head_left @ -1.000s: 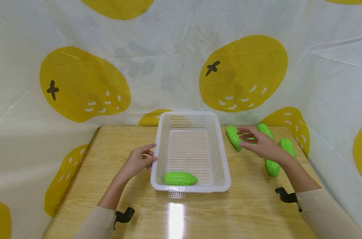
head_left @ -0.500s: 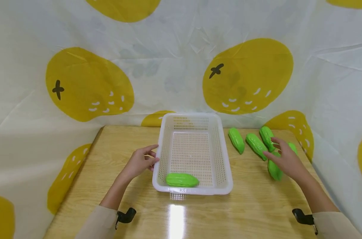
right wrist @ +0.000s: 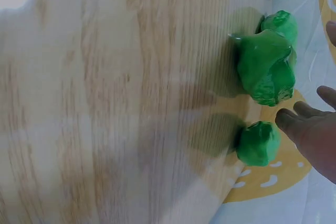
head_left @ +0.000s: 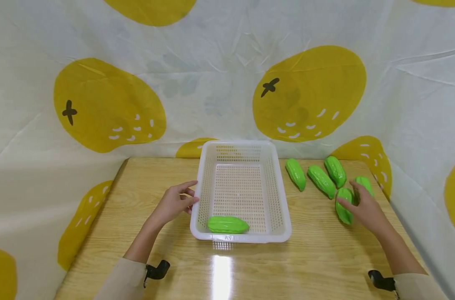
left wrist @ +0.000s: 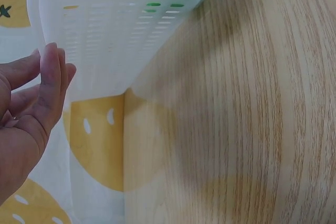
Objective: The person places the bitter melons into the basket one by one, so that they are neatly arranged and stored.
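Note:
A white perforated plastic basket [head_left: 240, 238] stands mid-table, one green bitter melon [head_left: 227, 225] lying inside along its near wall. My left hand [head_left: 174, 203] is at the basket's left side, fingertips touching the rim from outside. In the left wrist view, the fingers [left wrist: 51, 72] lie extended against the rim. On the right, my right hand [head_left: 368, 213] hovers with thumb and fingers spread over a green bitter melon [head_left: 343, 216]. Its fingertips are close to a second melon [head_left: 363, 183]; contact cannot be told. In the right wrist view nothing is between the fingers.
More green bitter melons lie right of the basket: one near its wall [head_left: 295, 174], a slanted melon [head_left: 321, 181] and another farther back [head_left: 335, 171]. A fruit-print cloth [head_left: 212, 91] rises behind the wooden table [head_left: 295, 266] and along both sides.
My right hand has moved right and nearer, from above the melon beside the basket to the rightmost melons. My left hand stays at the basket rim.

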The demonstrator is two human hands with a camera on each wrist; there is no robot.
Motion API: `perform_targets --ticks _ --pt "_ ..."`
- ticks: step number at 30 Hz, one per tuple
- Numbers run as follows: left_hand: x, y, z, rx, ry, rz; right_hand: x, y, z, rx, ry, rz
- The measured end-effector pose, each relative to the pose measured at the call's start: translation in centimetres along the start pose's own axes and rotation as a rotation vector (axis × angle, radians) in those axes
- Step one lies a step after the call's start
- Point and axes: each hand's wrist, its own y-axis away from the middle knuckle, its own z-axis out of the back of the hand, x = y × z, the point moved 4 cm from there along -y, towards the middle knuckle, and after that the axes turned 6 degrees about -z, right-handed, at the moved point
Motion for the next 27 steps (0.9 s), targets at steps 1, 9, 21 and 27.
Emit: perform_targets --ticks 1,9,21,27 --pt "0.0 0.0 0.0 0.000 -0.001 0.001 -0.1 -0.1 -0.1 0.012 0.006 -0.009" --pt "0.2 0.1 0.0 -0.005 -0.006 -0.005 -0.6 -0.5 -0.6 0.080 0.071 -0.029" --pt "0.2 0.0 0.1 0.004 0.010 -0.012 -1.0 -0.4 -1.3 0.110 0.129 -0.061" --pt "0.2 0.0 0.1 -0.004 -0.005 -0.005 -1.0 -0.4 -1.3 0.106 0.171 -0.080"
